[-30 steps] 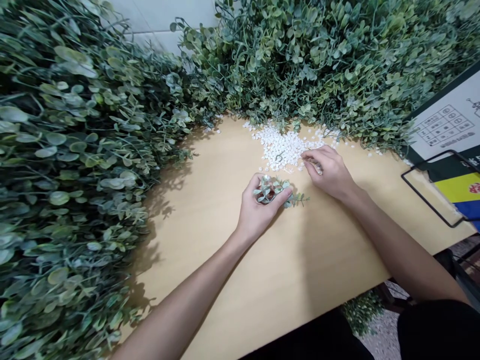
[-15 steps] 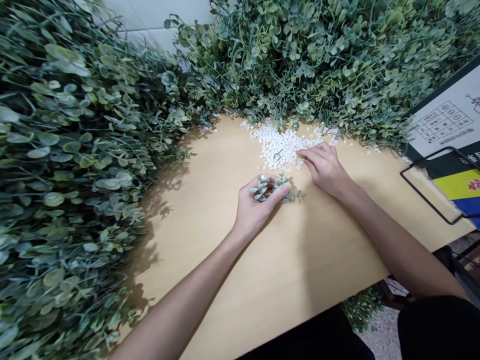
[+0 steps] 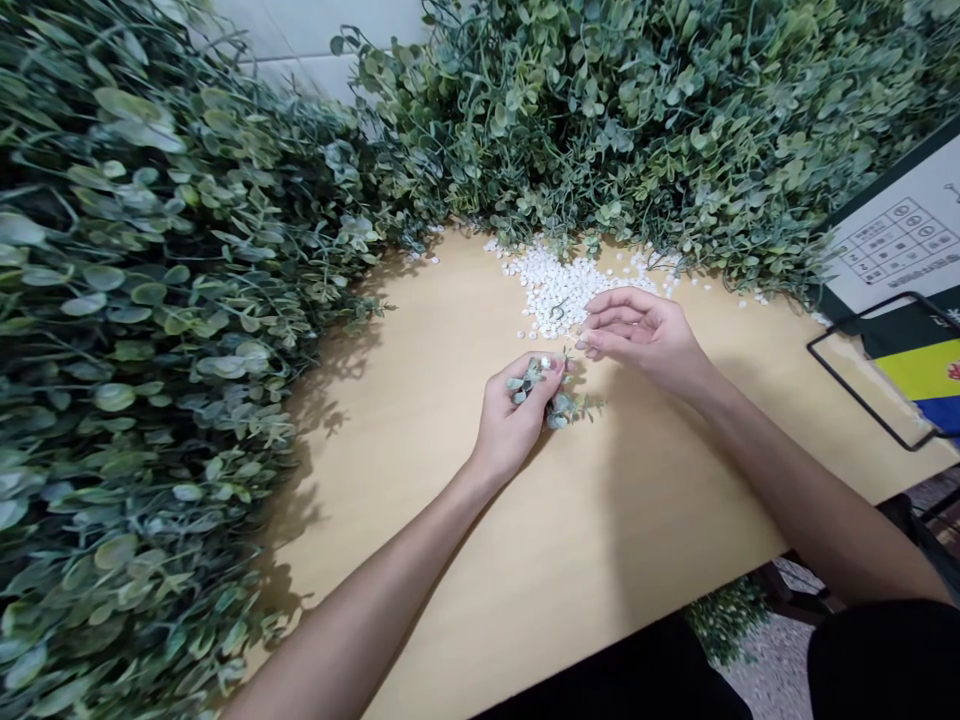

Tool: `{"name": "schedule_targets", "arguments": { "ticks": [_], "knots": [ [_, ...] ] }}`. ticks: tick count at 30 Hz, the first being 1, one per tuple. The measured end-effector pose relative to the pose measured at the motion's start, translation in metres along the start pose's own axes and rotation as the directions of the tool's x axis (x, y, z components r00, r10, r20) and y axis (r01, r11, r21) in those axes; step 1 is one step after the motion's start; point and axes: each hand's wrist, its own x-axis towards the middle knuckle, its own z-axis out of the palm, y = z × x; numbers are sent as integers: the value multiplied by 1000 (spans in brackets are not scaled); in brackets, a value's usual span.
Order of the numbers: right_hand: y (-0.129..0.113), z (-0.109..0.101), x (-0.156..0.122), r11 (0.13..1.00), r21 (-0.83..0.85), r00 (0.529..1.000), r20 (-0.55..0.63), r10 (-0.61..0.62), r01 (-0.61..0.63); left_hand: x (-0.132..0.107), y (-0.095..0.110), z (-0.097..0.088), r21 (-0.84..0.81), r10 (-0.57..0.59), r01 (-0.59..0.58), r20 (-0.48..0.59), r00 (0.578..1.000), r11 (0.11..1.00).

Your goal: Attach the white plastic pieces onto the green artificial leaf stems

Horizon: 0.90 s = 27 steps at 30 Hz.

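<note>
My left hand (image 3: 510, 410) is closed round a small sprig of green leaves (image 3: 562, 408), which looks artificial. Leaves poke out on both sides of the thumb, and a small white piece shows by the thumb tip. Just up and to the right, my right hand (image 3: 645, 335) has its thumb and index finger pinched together; a tiny pale bit shows at the tips, too small to name. Behind the hands spreads a heap of small white round pieces (image 3: 551, 285) on the wooden table (image 3: 450, 480). A short green stem lies on that heap.
Thick piles of leafy greenery (image 3: 150, 350) line the left side and the back (image 3: 600, 120) of the table. On the right stands a printed box (image 3: 892, 240) with a black wire frame (image 3: 862, 407) in front. More greenery (image 3: 724, 620) lies below the table edge.
My right hand has moved left and slightly down from the white pieces, toward the sprig. My left hand has turned a little, its thumb drawn in and now closer to a white piece.
</note>
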Motion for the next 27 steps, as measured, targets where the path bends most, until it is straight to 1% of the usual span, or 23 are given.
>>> {"name": "schedule_targets", "arguments": {
  "ticks": [3,7,16,23,27],
  "knots": [
    [2,1,0,996,60,997,30,69,-71,0,-1,-1,33,30,-30,-8,1000,999],
    [3,2,-1,989,102,993,44,105,-109,0,0,-2,59,44,-44,0,999,997],
    [1,2,-2,992,76,994,65,93,-98,0,1,-2,81,42,-43,15,999,996],
    [0,2,-2,991,94,993,77,89,-97,0,2,-3,83,32,-34,23,999,996],
    [0,1,-3,993,69,993,79,92,-98,0,1,-3,94,29,-30,17,999,995]
  ]
}}
